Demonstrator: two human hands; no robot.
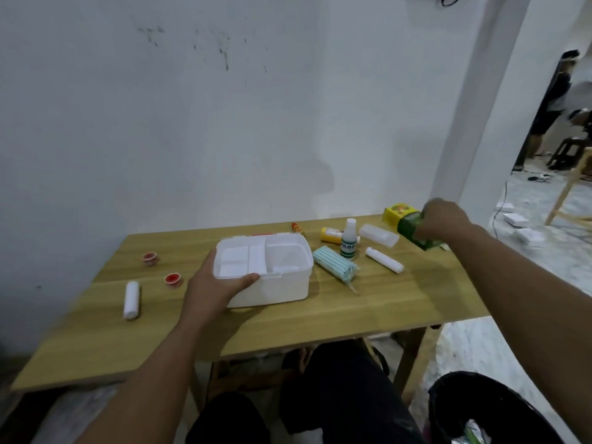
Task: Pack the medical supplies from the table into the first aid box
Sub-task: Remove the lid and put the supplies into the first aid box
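— Where is the first aid box [266,270] found?
— Roughly at the middle of the wooden table [368,312], lid off, its white tray compartments exposed. Its near left corner is gripped by the left hand [213,288], thumb laid along the front rim, fingers wrapped round the side.

— And the right hand [443,219]?
— It is seen well to the right of the box and behind it, closed around a green box [416,233] that is lifted and tilted. A yellow box [395,213] sits just beyond it.

— What is left lying beside the first aid box?
— Just right of it a striped blue-green roll [334,267]; further right a small white bottle [348,241], a yellow bottle [331,235], a white bandage roll [384,259] and a clear packet [378,235]. Left of it, two red-capped pots [150,257] [173,279] and another white roll [132,299] are seen, well apart from both hands.
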